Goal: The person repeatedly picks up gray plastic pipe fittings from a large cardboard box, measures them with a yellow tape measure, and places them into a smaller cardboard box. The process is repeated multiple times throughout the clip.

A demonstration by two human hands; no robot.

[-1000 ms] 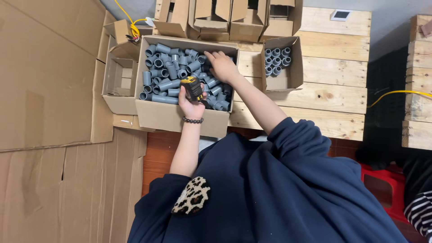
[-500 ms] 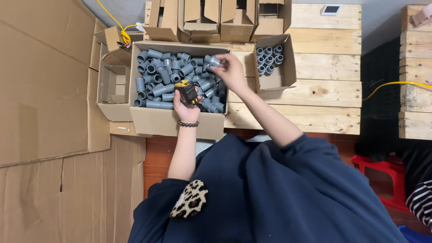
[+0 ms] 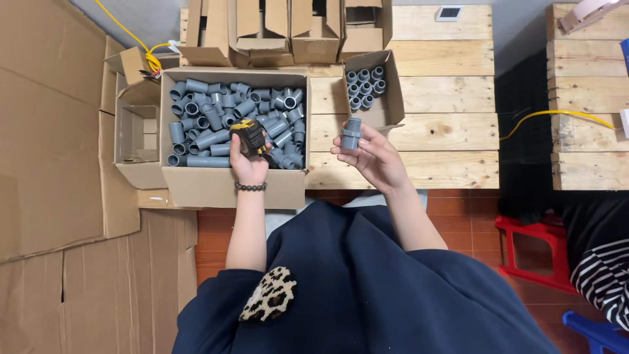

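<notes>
Nearest the camera, a dark blue sleeve with a leopard-print patch (image 3: 267, 295) leads up to a beaded bracelet (image 3: 250, 187) on the left wrist. The left hand (image 3: 249, 160) has its grip closed round a small yellow-and-black tool (image 3: 247, 133), held over the near edge of the large cardboard box (image 3: 229, 187). The right hand (image 3: 372, 154) is raised above the wooden table (image 3: 445, 131), its fingers pinching a grey pipe fitting (image 3: 351, 133) by the lower end, upright, ribbed end uppermost.

Judged from its look, the fitting is rigid moulded plastic: light, stiff, smooth on the barrel and liable to slip. The ribbed collar offers the surer hold; the barrel suits a fingertip pinch.

Beyond the hands, the large box holds many loose grey fittings (image 3: 216, 118). A smaller box (image 3: 386, 98) stands just right of it with fittings set upright. Empty folded boxes (image 3: 288, 33) line the far edge.
</notes>
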